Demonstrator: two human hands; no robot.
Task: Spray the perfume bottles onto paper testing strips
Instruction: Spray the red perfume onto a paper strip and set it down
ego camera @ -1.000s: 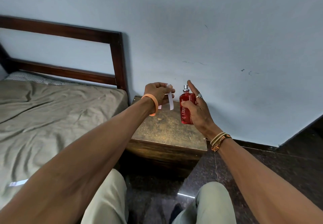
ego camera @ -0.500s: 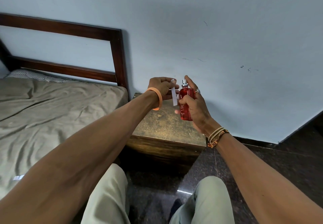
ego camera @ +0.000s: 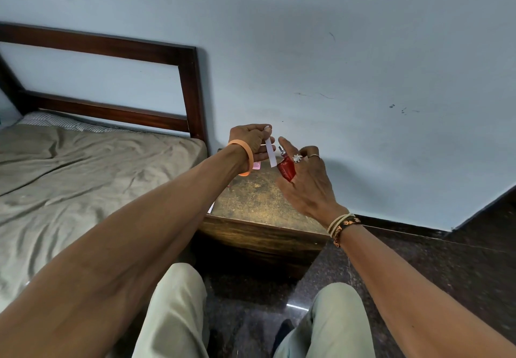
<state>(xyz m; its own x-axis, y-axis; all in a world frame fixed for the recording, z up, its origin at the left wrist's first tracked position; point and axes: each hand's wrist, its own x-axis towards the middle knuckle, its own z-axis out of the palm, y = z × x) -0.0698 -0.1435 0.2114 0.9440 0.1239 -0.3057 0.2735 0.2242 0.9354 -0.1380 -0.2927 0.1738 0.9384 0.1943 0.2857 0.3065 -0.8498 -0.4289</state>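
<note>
My left hand (ego camera: 250,141) pinches a white paper testing strip (ego camera: 270,153) at its top end, and the strip hangs down in front of the fingers. My right hand (ego camera: 305,181) grips a red perfume bottle (ego camera: 286,170) tilted to the left, its silver nozzle (ego camera: 281,150) pointing at the strip from a short distance. The index finger of that hand is raised above the nozzle. Most of the bottle is hidden behind my right hand. Both hands hover above a wooden bedside table (ego camera: 259,204).
A small pink object (ego camera: 257,165) lies on the table behind my left wrist. A bed with a grey-green sheet (ego camera: 83,178) and a dark wooden headboard (ego camera: 190,89) fills the left. A pale blue wall (ego camera: 335,50) stands close behind. Dark stone floor (ego camera: 446,268) lies on the right.
My right hand has tipped the bottle leftward and turned its back toward the camera, hiding more of the bottle. The strip stays hanging from my left hand, just left of the nozzle.
</note>
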